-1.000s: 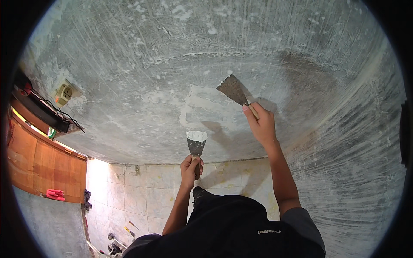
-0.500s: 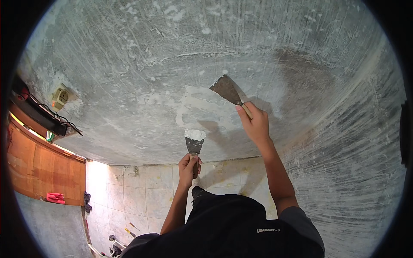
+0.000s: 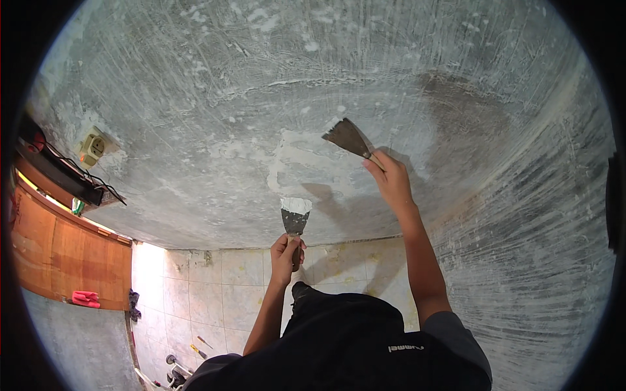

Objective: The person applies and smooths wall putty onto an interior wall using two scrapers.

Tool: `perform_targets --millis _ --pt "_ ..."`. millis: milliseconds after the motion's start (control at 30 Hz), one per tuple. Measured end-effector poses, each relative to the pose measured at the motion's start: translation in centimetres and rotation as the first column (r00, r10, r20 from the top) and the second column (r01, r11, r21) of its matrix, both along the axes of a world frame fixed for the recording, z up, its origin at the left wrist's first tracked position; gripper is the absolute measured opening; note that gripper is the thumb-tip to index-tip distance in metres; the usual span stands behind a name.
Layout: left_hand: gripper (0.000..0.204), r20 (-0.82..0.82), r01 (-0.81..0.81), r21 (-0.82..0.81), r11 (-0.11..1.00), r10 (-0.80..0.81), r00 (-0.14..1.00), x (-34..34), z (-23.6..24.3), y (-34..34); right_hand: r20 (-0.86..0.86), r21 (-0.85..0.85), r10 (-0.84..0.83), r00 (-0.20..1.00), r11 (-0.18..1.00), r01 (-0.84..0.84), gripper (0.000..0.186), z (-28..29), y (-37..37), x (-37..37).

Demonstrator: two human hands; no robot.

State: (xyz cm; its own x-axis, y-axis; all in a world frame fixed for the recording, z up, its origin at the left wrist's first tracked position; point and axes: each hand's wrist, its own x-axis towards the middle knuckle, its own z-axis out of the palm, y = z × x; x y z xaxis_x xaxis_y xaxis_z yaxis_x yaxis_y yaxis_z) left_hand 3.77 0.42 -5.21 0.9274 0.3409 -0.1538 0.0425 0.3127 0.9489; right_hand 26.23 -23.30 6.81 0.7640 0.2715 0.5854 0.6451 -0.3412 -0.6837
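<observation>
My right hand (image 3: pixel 391 177) is closed round the handle of a wide putty knife (image 3: pixel 348 137), its dark blade tilted up and left against the grey wall (image 3: pixel 274 98). Lower down, my left hand (image 3: pixel 287 253) grips a second putty knife (image 3: pixel 295 220) by its wooden handle, blade pointing up. White putty (image 3: pixel 297 205) coats the top of that blade. Between the two tools, a pale smear of filler (image 3: pixel 306 163) spreads over the wall. Whether the right blade touches the wall or hovers just off it, I cannot tell.
A wall socket (image 3: pixel 92 146) with dark cables sits at the left, above a wooden cabinet (image 3: pixel 68 244) with a pink cloth (image 3: pixel 85 299). Another rough wall (image 3: pixel 535 260) closes in on the right. Tools lie on the tiled floor (image 3: pixel 241 303) at lower left.
The putty knife in my right hand has moved slightly right and down, its blade turned a little flatter. My left hand and its knife have stayed almost still.
</observation>
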Motion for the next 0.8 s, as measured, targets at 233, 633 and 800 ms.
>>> perform_targets --millis 233,633,800 --pt "0.020 -0.007 -0.012 0.004 1.000 0.012 1.000 -0.5 0.0 -0.4 -0.183 0.102 0.043 0.982 0.994 -0.025 0.027 -7.0 -7.1 -3.1" --pt "0.019 -0.036 0.038 0.012 0.999 -0.038 0.999 0.5 2.9 -4.9 -0.479 0.328 0.260 0.839 0.939 -0.104 0.033 -7.2 -7.8 -10.6" --pt "0.019 0.026 0.062 0.152 0.986 -0.066 0.997 1.0 5.4 -6.6 -0.499 0.174 0.264 0.826 0.964 -0.203 0.036 -1.8 -7.5 -12.4"
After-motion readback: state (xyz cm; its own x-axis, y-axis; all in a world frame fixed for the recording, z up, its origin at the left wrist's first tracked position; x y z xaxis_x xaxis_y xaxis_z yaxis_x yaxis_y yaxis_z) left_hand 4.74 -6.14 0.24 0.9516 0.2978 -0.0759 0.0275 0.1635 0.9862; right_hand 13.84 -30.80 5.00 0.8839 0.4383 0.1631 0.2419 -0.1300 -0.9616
